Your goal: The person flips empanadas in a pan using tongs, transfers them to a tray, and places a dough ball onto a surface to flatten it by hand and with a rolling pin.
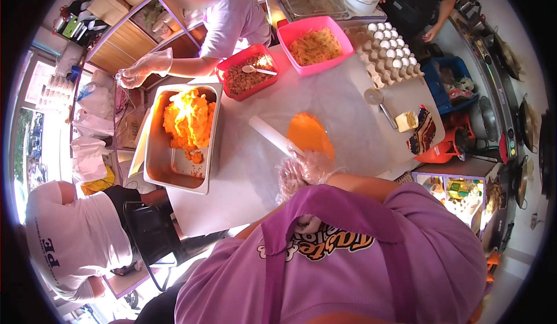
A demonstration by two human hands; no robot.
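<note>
Both my hands wear clear plastic gloves and are close together at the near edge of the table. My left hand [292, 176] has curled fingers beside the near end of a white rolling pin [271, 134]. Against it, my right hand [318, 160] overlaps the near edge of a flat sheet of orange dough [310, 131]. Both hands look closed, but what is between the fingers is hidden. The rolling pin lies slantwise, its far end pointing up and left. A steel pan [213, 132] at the left contains a heap of orange mash [188, 118].
A pink tub [282, 34] of shredded filling and a red tub [223, 83] of minced filling with a spoon stand at the back. Egg trays [371, 63], a pizza cutter [374, 98] and butter [406, 121] lie right. A co-worker's gloved hand [145, 69] is near the pan.
</note>
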